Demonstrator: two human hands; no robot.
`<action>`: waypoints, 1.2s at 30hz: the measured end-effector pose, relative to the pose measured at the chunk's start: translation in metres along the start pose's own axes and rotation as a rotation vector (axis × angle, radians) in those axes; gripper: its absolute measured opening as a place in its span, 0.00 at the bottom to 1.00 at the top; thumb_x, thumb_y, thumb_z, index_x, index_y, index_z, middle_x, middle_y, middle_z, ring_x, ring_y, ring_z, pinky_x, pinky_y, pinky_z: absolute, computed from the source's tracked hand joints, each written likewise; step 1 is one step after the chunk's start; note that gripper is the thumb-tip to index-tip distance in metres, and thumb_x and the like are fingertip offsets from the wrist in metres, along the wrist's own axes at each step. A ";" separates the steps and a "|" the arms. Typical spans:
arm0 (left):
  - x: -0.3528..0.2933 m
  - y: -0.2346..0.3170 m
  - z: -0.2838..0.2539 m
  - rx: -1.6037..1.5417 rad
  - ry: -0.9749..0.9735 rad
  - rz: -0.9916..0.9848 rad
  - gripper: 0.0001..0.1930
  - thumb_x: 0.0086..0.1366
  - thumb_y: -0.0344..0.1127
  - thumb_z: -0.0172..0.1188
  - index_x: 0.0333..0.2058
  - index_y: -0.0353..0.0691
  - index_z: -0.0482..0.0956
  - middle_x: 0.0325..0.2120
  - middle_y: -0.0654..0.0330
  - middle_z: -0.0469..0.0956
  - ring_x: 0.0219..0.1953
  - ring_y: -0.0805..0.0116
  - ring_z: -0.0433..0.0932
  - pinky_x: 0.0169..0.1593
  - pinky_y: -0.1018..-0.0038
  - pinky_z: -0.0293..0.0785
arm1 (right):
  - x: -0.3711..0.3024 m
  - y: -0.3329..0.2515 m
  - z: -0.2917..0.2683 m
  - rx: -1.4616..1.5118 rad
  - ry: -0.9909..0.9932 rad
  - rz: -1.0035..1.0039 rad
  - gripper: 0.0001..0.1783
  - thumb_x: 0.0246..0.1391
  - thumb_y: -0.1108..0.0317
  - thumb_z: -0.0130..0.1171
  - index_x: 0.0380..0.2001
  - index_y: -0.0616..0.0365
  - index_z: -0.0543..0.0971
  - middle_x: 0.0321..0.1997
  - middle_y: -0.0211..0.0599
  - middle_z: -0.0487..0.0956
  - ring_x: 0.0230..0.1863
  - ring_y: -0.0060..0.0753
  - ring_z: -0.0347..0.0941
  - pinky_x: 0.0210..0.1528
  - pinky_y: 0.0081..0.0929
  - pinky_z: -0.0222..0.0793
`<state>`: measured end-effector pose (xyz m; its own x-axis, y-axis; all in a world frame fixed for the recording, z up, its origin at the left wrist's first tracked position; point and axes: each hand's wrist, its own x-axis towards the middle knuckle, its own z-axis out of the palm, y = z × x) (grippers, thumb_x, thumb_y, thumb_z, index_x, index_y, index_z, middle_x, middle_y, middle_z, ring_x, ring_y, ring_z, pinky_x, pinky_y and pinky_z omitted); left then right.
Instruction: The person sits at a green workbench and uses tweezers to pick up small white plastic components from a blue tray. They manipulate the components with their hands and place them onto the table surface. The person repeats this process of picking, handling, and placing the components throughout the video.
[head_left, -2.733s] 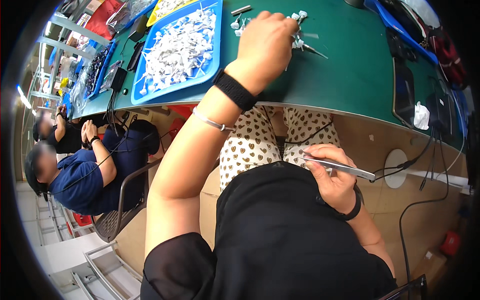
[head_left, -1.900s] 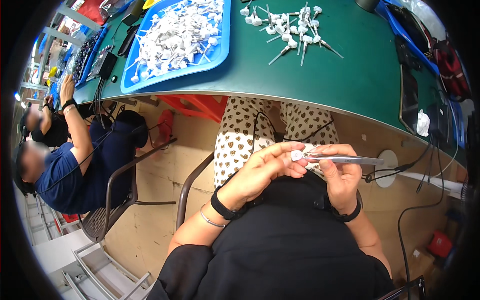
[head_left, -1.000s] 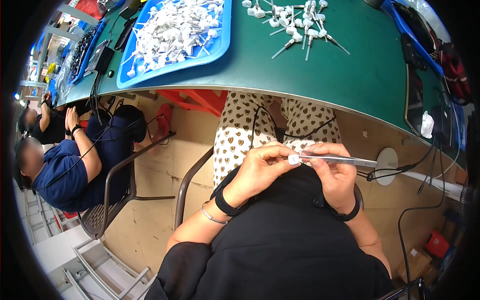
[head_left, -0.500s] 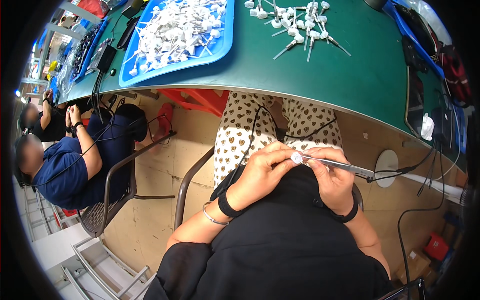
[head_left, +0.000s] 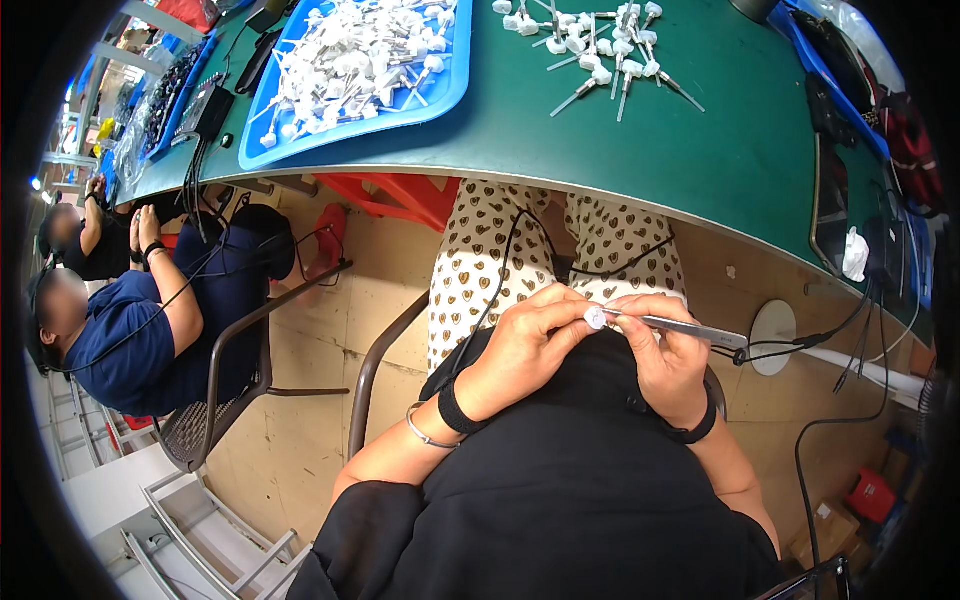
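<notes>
My left hand is closed around a small white plastic part, held over my lap below the table edge. My right hand grips metal tweezers whose tips meet that white part. Both hands touch each other above my black top. On the green table above lie several similar white parts with thin stems, and a blue tray is heaped with more of them.
A person in a dark blue shirt sits on a chair at my left, another person beyond. Cables hang from the table's right side near a white disc. Dark trays line the right edge.
My left hand came down from the table to my lap with a white part and met the tweezers. Over the last second both hands stay together with only small shifts.
</notes>
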<state>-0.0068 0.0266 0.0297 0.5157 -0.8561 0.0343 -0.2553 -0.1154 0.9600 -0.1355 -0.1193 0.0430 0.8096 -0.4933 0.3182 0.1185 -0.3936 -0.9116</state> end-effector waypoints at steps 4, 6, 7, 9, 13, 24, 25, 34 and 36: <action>0.000 -0.001 0.000 0.021 -0.001 0.028 0.09 0.66 0.25 0.66 0.44 0.33 0.86 0.37 0.56 0.83 0.39 0.63 0.83 0.44 0.72 0.79 | 0.002 -0.002 -0.001 -0.020 -0.017 -0.020 0.06 0.61 0.78 0.64 0.41 0.65 0.80 0.37 0.43 0.85 0.36 0.34 0.84 0.40 0.27 0.80; -0.001 -0.001 0.000 0.030 -0.001 0.035 0.09 0.65 0.25 0.66 0.44 0.33 0.86 0.37 0.55 0.83 0.39 0.63 0.83 0.44 0.72 0.79 | 0.004 -0.003 -0.002 -0.034 -0.029 -0.030 0.06 0.61 0.78 0.64 0.41 0.65 0.80 0.37 0.42 0.85 0.36 0.34 0.84 0.40 0.27 0.80; -0.001 -0.001 0.001 0.032 0.000 0.039 0.09 0.65 0.25 0.66 0.44 0.33 0.86 0.37 0.56 0.83 0.39 0.63 0.83 0.44 0.72 0.79 | 0.004 -0.003 -0.003 -0.039 -0.034 -0.030 0.06 0.61 0.78 0.64 0.41 0.65 0.80 0.37 0.42 0.85 0.36 0.33 0.84 0.40 0.27 0.79; -0.001 -0.002 0.001 0.035 0.003 0.046 0.09 0.65 0.24 0.66 0.44 0.33 0.86 0.37 0.56 0.83 0.38 0.63 0.82 0.43 0.72 0.79 | 0.003 -0.003 -0.002 -0.030 -0.026 -0.015 0.06 0.61 0.78 0.65 0.41 0.65 0.80 0.37 0.42 0.85 0.36 0.33 0.83 0.40 0.26 0.79; -0.001 -0.001 0.000 0.047 0.003 0.048 0.09 0.65 0.24 0.66 0.44 0.33 0.86 0.36 0.56 0.83 0.38 0.63 0.82 0.42 0.72 0.78 | 0.001 -0.003 0.000 -0.001 0.001 0.014 0.06 0.61 0.77 0.65 0.41 0.65 0.80 0.37 0.41 0.85 0.36 0.31 0.83 0.39 0.26 0.79; -0.001 0.001 0.000 0.105 0.007 0.075 0.09 0.66 0.24 0.66 0.44 0.34 0.85 0.35 0.56 0.82 0.37 0.63 0.82 0.41 0.71 0.78 | 0.000 -0.003 0.001 0.003 0.011 0.052 0.05 0.61 0.77 0.65 0.40 0.65 0.81 0.36 0.41 0.84 0.35 0.31 0.83 0.39 0.25 0.78; -0.001 0.000 0.000 0.106 0.010 0.082 0.09 0.66 0.24 0.66 0.44 0.34 0.85 0.35 0.56 0.82 0.37 0.62 0.82 0.41 0.71 0.78 | 0.001 -0.003 0.000 -0.004 0.006 0.051 0.05 0.61 0.77 0.65 0.39 0.65 0.81 0.35 0.40 0.85 0.35 0.31 0.83 0.38 0.25 0.78; -0.002 -0.003 0.002 0.081 -0.002 0.071 0.09 0.65 0.23 0.66 0.44 0.33 0.85 0.36 0.55 0.82 0.38 0.61 0.82 0.42 0.71 0.79 | 0.002 -0.003 -0.002 -0.064 -0.030 0.002 0.04 0.61 0.76 0.65 0.39 0.64 0.81 0.35 0.40 0.85 0.34 0.34 0.83 0.38 0.27 0.78; -0.002 -0.002 0.002 0.076 -0.002 0.067 0.09 0.65 0.23 0.66 0.44 0.33 0.85 0.37 0.55 0.83 0.38 0.61 0.82 0.42 0.71 0.79 | 0.002 -0.003 -0.002 -0.061 -0.033 0.000 0.04 0.61 0.76 0.65 0.39 0.64 0.81 0.35 0.40 0.85 0.34 0.34 0.83 0.38 0.27 0.78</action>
<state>-0.0094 0.0278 0.0267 0.4936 -0.8642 0.0970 -0.3503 -0.0954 0.9318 -0.1355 -0.1209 0.0471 0.8281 -0.4678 0.3088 0.0840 -0.4411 -0.8935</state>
